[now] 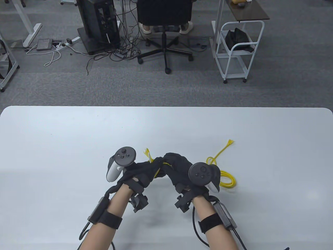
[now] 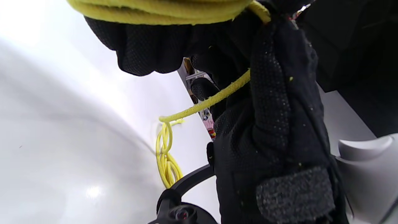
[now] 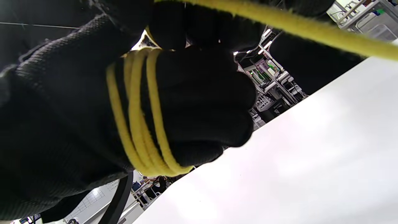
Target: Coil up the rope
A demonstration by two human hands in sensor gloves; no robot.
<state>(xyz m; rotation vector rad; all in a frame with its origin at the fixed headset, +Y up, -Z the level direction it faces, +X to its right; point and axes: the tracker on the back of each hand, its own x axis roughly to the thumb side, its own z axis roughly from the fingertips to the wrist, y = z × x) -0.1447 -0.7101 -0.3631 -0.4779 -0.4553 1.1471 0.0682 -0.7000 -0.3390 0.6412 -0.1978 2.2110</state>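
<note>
A thin yellow rope (image 1: 226,180) lies partly loose on the white table (image 1: 52,145), with one frayed end (image 1: 230,142) at the right. My left hand (image 1: 152,168) and right hand (image 1: 170,162) meet at the table's middle. The rope's other frayed end (image 1: 147,152) sticks up beside the left hand. In the right wrist view, three turns of rope (image 3: 140,118) wrap round my closed left hand (image 3: 199,105). In the left wrist view, my right hand (image 2: 279,109) grips a strand (image 2: 205,104) that runs down to the loose loops (image 2: 166,161).
Beyond the table's far edge the floor holds an office chair (image 1: 164,15), a white cart (image 1: 238,49) and tangled cables (image 1: 117,52). The loose rope loops lie right of my right hand.
</note>
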